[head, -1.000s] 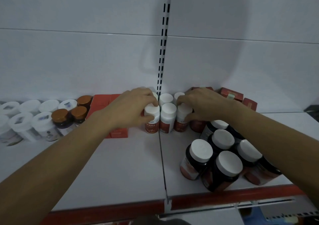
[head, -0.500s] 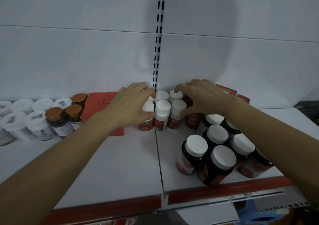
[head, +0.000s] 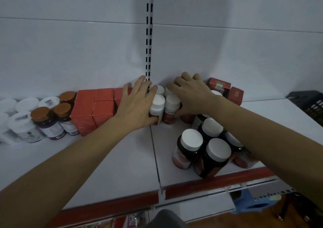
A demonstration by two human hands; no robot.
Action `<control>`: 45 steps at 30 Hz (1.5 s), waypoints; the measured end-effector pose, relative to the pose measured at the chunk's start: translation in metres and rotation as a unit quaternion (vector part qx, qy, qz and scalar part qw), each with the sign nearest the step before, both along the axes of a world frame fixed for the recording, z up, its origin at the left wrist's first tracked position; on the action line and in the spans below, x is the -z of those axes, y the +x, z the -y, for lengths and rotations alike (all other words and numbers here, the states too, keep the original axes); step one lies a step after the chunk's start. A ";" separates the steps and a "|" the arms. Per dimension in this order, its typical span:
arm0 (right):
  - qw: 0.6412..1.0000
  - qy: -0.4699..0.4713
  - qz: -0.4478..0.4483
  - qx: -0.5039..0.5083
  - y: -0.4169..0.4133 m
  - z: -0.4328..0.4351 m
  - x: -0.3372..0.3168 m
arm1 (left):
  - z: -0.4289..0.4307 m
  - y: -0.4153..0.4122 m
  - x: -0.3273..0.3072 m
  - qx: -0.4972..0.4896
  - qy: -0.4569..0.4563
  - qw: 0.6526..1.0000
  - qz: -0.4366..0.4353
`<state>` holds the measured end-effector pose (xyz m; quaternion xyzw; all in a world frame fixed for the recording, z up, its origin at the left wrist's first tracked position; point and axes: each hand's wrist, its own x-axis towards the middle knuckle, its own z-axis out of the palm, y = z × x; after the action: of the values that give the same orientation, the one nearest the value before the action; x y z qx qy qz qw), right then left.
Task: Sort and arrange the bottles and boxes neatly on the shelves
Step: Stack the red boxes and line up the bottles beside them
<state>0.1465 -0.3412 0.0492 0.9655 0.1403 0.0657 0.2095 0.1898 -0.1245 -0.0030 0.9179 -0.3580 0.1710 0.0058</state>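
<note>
From the head camera we take the slotted upright [head: 149, 35] in the back wall as our mark. The small white bottles [head: 157, 108] stand bunched at its foot on the white shelf [head: 111, 157], at the back, across the seam between the two shelf panels. Each stands upright with its long axis vertical, white cap up and red label facing us.

Our left hand [head: 138, 103] presses against the bunch from left of the upright. Its fingers are spread and nearly straight, lying over the caps, and the thumb touches the front bottle low on its label. Our right hand [head: 190, 94] comes from right of the upright, its fingers arched and curled over the rear caps and its thumb against the other front bottle [head: 171, 108], so it grips that side of the bunch.

Left of the upright, just beside our left hand, sits a stack of red boxes [head: 94, 108]. Further left stand brown-capped bottles [head: 43, 121] and white tubs [head: 22, 124]. Right of the upright, nearer us, dark jars with white caps [head: 190, 147] stand close together under our right forearm. Two more red boxes [head: 218, 86] stand behind that wrist.
</note>
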 end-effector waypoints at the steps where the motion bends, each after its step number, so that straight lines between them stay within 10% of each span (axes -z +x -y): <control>1: 1.000 0.011 -0.010 -0.004 -0.002 0.002 -0.003 | -0.001 0.000 -0.001 0.003 0.005 1.000 0.001; 14: 0.959 0.268 -0.096 -0.001 -0.081 0.091 -0.054 | 0.027 -0.064 -0.069 0.194 -0.104 0.970 -0.107; 19: 0.932 0.362 -0.022 0.003 -0.113 0.111 -0.026 | 0.030 -0.133 -0.026 0.151 -0.244 0.905 -0.313; 25: 0.960 0.261 -0.100 0.026 -0.149 0.081 0.013 | 0.085 -0.187 0.056 0.007 -0.453 0.845 -0.284; 45: 0.948 0.313 -0.032 -0.052 -0.121 0.253 0.029 | 0.257 -0.169 0.054 0.012 -0.418 0.870 -0.262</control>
<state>0.0251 -0.5941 0.0207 0.9755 0.1692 0.0861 -0.1111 0.0211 -0.3820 -0.0574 0.8365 -0.2494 0.0575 0.4846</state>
